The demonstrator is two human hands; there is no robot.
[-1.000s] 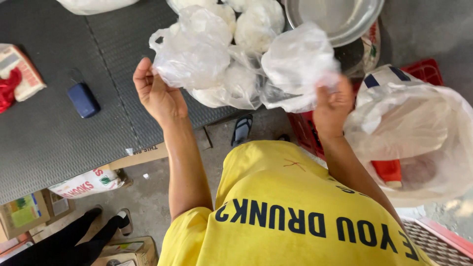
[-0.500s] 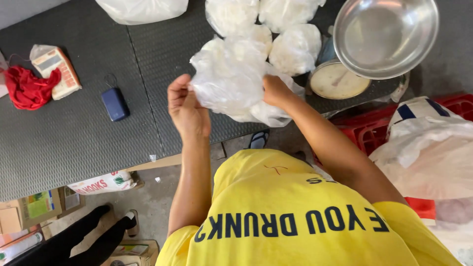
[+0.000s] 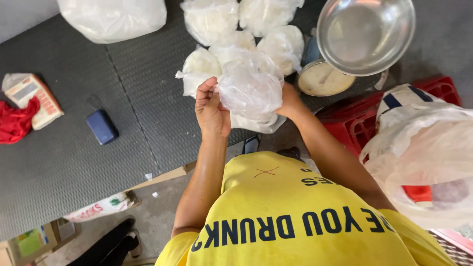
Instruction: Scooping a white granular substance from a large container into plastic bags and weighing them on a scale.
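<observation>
A filled clear plastic bag [image 3: 251,91] is gripped at centre, above the dark mat [image 3: 74,157]: pinched at nine o'clock by the curled left hand [image 3: 211,111], cupped at three o'clock by the right hand [image 3: 289,101]. More white filled bags [image 3: 212,19] lie at twelve o'clock.

A crumpled, translucent white plastic bag [image 3: 251,91], bulging with pale white contents, is held up between the left hand [image 3: 212,111] and the right hand [image 3: 289,101] above the near edge of the dark grey counter [image 3: 74,162]. Its thin film is wrinkled and gathered toward the left fingers. It hangs just before similar filled white bags [image 3: 236,29] lying on the counter.
</observation>
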